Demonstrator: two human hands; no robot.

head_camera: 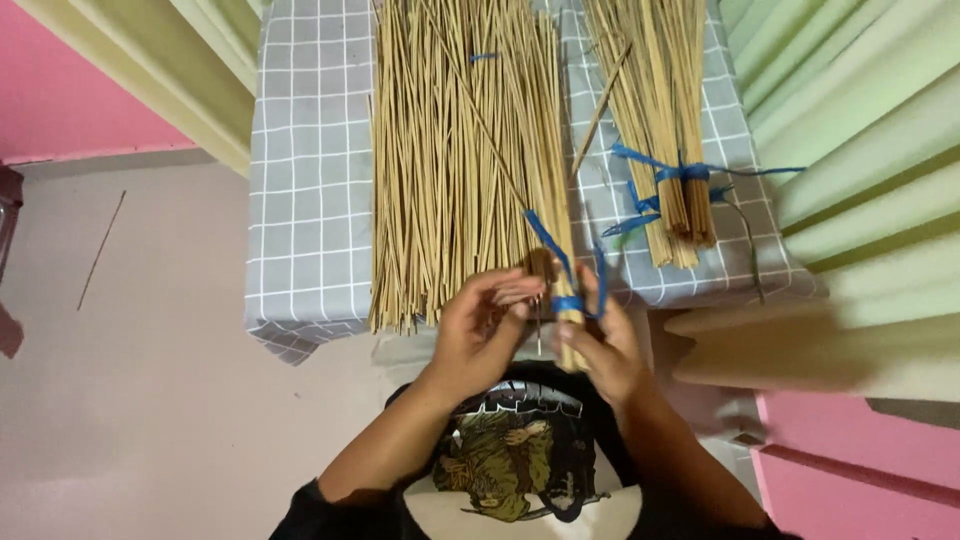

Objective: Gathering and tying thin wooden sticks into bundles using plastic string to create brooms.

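Note:
A wide heap of thin tan sticks point(455, 150) lies on a grey checked cloth point(310, 180). My right hand point(605, 345) grips the near end of a small bunch of sticks point(562, 265), around which a blue plastic strip point(568, 303) is wound. My left hand point(485, 325) sits right beside it, fingers curled at the bunch's end and touching the strip. A second bundle of sticks point(672, 120), tied with a blue strip point(680, 172), lies to the right on the cloth.
Pale green curtain folds point(860, 130) hang at the right and upper left. A pink wall point(70, 90) and a pinkish floor point(150, 350) lie to the left, with one stray stick point(100, 250) on the floor. A pink surface point(870, 460) is at lower right.

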